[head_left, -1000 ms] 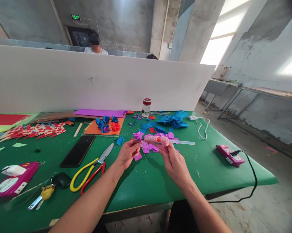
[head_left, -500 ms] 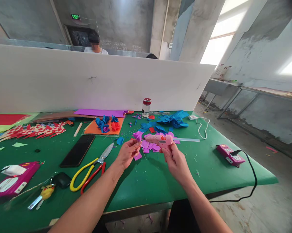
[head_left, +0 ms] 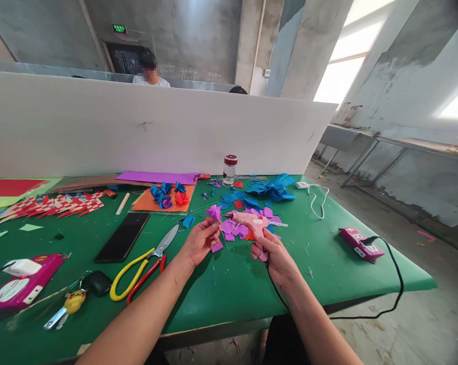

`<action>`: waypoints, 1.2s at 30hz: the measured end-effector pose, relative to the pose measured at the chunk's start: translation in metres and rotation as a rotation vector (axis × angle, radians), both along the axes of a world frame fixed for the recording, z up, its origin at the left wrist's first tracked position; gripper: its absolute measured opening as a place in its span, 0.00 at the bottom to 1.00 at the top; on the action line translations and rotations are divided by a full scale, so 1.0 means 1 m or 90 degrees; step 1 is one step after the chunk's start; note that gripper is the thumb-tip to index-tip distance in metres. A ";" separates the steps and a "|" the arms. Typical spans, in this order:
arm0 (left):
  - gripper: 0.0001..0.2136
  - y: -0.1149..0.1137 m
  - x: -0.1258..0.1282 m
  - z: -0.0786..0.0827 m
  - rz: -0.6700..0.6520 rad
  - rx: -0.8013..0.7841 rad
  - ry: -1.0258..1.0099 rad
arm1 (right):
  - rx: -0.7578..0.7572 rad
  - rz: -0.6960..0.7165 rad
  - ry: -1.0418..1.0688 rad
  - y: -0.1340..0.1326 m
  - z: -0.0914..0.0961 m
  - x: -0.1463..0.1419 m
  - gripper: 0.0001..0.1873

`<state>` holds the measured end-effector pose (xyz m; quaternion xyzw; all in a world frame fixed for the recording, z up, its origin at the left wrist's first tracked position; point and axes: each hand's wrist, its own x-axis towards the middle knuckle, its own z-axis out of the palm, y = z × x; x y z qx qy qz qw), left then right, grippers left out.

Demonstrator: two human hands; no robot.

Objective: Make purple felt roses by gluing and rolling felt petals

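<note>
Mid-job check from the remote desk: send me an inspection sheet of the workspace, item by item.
Surface: green tabletop, scattered with small scraps.
Job's things: purple paper flower; pink glue gun, its nozzle pointing toward the flower; loose purple paper pieces on the tabletop.
Clutter: scissors, phone, lidded jar, blue paper.
Grips: left grip pinches the flower's base; right grip wraps the gun's handle.
Cables: black cord at the gun; black cable from the right-hand power block; any join is hidden. White cable lies apart.
Surroundings: white panel behind; a person beyond it.
</note>
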<state>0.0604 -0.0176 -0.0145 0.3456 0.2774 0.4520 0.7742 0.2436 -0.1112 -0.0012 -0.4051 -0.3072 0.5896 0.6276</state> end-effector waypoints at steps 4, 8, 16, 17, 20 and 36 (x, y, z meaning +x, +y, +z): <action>0.15 -0.001 0.000 0.000 0.004 -0.001 -0.004 | 0.000 0.008 -0.027 0.003 -0.003 -0.002 0.22; 0.15 0.000 0.000 -0.001 0.002 0.000 -0.007 | -0.026 0.013 -0.080 0.007 -0.008 -0.002 0.18; 0.16 0.000 0.000 -0.001 0.008 -0.003 0.000 | -0.013 0.055 -0.100 0.009 0.000 0.003 0.15; 0.16 0.000 0.000 -0.001 0.010 -0.003 0.000 | -0.018 0.064 -0.097 0.009 0.003 0.004 0.16; 0.16 0.000 0.000 -0.002 0.010 -0.001 -0.001 | -0.023 0.083 -0.092 0.008 0.008 0.008 0.18; 0.11 0.002 -0.001 -0.001 -0.004 0.005 -0.024 | -0.018 -0.329 -0.774 0.004 -0.025 0.133 0.14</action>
